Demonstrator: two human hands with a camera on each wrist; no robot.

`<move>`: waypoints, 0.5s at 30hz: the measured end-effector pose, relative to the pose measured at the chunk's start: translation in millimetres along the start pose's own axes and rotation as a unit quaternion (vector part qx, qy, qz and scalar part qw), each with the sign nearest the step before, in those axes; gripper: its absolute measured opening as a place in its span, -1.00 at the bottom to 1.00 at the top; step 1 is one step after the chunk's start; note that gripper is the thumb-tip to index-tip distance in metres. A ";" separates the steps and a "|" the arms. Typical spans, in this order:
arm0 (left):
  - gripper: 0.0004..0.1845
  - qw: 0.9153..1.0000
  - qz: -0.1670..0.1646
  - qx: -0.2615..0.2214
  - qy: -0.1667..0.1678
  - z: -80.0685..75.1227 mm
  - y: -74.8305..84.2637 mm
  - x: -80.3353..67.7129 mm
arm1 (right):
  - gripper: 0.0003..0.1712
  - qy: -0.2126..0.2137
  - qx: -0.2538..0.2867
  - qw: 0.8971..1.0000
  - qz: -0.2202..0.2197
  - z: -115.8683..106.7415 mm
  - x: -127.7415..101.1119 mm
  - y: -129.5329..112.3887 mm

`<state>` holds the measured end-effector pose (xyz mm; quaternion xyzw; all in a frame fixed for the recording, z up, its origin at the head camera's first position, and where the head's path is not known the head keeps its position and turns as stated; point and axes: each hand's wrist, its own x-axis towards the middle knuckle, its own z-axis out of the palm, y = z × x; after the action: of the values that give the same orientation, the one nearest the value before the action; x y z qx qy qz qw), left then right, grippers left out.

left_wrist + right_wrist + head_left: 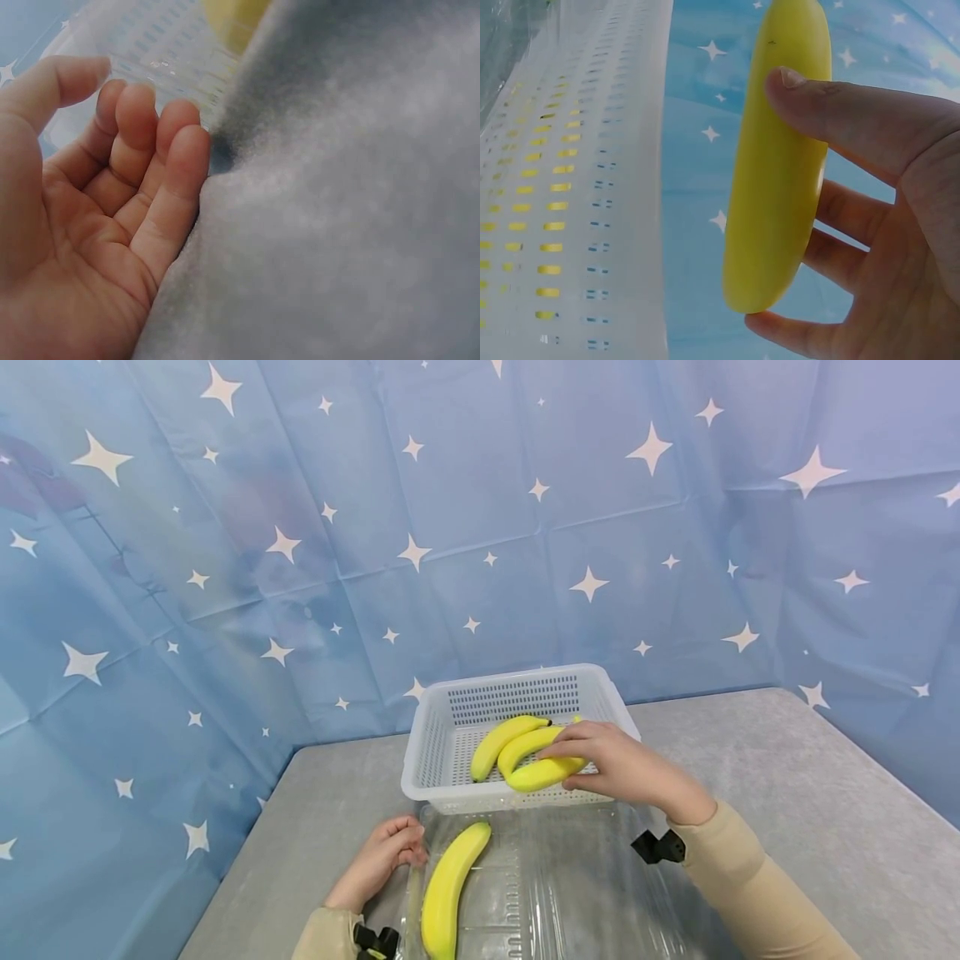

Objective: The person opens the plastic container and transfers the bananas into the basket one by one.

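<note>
My right hand (562,766) reaches over the front rim of a white perforated basket (517,677) and grips a yellow banana (534,777) between thumb and fingers. In the right wrist view this banana (780,165) stands beside the basket wall (592,187). Two more bananas (501,742) lie inside the basket. A fourth banana (450,885) lies in a clear plastic tray (577,885) in front of the basket. My left hand (401,847) rests on the grey table (337,225) at the tray's left edge, fingers (176,172) loosely curled and holding nothing.
The grey table (787,793) runs wide to the right of the basket and tray, narrower to the left. A blue star-patterned cloth (480,527) hangs close behind and along both sides.
</note>
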<state>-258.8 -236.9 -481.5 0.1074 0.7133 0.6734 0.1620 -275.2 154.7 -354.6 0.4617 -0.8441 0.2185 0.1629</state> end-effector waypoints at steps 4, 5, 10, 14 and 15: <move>-0.78 1.000 -0.003 0.004 0.004 -0.5 -1.6 0.8 | -0.49 0.004 -0.006 1.000 0.005 1.5 -0.6 3.7; -0.78 1.000 -0.004 0.003 0.006 -0.5 -1.9 1.0 | -0.49 0.004 -0.008 1.000 0.008 1.8 -0.5 4.5; -0.78 1.000 0.001 0.002 0.002 -1.0 -2.6 1.0 | -0.50 -0.002 -0.019 1.000 0.025 2.8 -0.5 8.0; -0.79 1.000 0.007 0.000 -0.004 -1.1 -1.6 0.7 | -0.51 -0.007 -0.020 0.999 0.043 3.5 -0.2 9.7; -0.79 1.000 0.007 -0.001 -0.003 -1.0 -1.3 0.7 | -0.51 -0.008 -0.020 0.999 0.047 3.6 -0.2 10.2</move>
<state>-259.8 -237.7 -482.7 0.1145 0.7113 0.6748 0.1599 -284.1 157.8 -360.0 0.4203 -0.8701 0.2056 0.1549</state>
